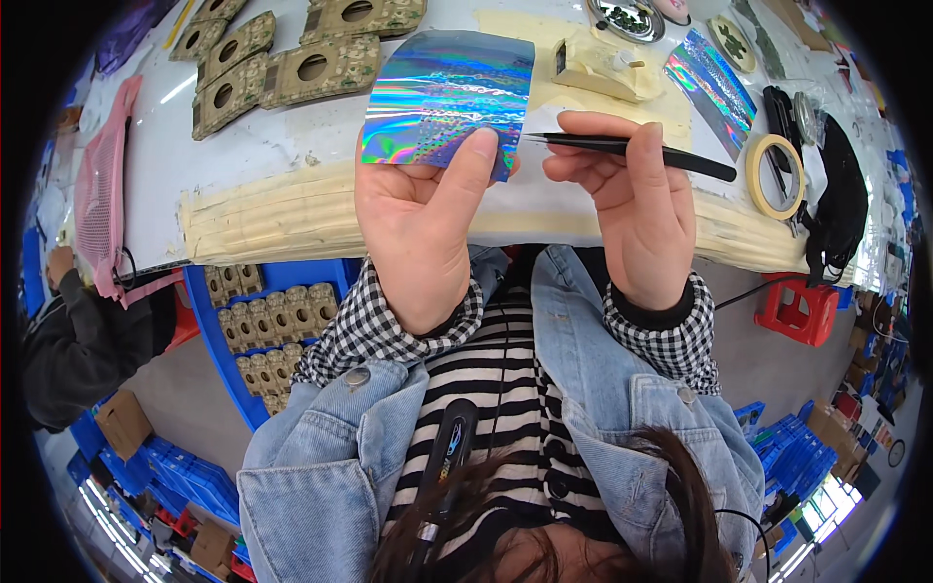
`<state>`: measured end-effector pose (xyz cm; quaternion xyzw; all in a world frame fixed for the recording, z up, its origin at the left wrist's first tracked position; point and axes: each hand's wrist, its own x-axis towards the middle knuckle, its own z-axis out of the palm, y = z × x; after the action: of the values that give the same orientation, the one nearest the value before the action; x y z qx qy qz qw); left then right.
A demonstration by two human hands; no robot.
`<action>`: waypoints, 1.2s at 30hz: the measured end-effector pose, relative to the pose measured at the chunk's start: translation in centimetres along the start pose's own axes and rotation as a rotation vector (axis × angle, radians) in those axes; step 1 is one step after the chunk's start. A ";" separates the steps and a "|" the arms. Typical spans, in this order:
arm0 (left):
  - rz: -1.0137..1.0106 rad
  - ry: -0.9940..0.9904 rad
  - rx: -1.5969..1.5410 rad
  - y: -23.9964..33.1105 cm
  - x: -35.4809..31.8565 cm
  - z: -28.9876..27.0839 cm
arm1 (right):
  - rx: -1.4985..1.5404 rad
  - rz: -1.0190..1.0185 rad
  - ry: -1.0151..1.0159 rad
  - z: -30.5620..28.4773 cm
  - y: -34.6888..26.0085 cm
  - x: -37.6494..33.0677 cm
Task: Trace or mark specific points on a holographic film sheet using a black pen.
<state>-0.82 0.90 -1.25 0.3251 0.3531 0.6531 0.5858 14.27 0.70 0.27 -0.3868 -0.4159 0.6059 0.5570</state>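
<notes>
My left hand (413,233) pinches the lower edge of a shiny holographic sheet (442,73), thumb on top and fingers underneath. Rows of small marks cover part of the sheet, and it bows slightly. My right hand (646,219) is closed on a pair of black tweezers (685,163), held between thumb and fingers. Their fine tips point left, close to the sheet's right edge; whether they carry anything is too small to tell. Beyond the sheet lie several camouflage-patterned casings (321,70) with round holes. A block-like fixture covered in cream tape (607,66) stands behind the tweezers.
At right lie another holographic sheet (714,92), a tape roll (775,177) and a black cloth item (841,185). A metal dish (627,21) holds small dark pieces. Pink mesh bag (102,185) hangs left, near another person's sleeve (73,340). A blue tray (216,335) holds more casings.
</notes>
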 end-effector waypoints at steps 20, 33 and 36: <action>-0.059 -0.020 0.005 0.0 -0.2 0.0 | 0.105 0.081 -0.008 0.2 0.4 0.2; -0.052 -0.010 -0.026 0.1 -0.5 0.1 | 0.196 0.141 -0.042 -0.1 0.7 0.3; -0.053 -0.014 -0.022 0.0 -0.4 0.0 | 0.214 0.157 -0.051 -0.1 0.7 0.3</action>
<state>-0.82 0.48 -1.23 0.3138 0.3502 0.6387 0.6090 14.14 0.99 -0.41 -0.3411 -0.3312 0.6982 0.5353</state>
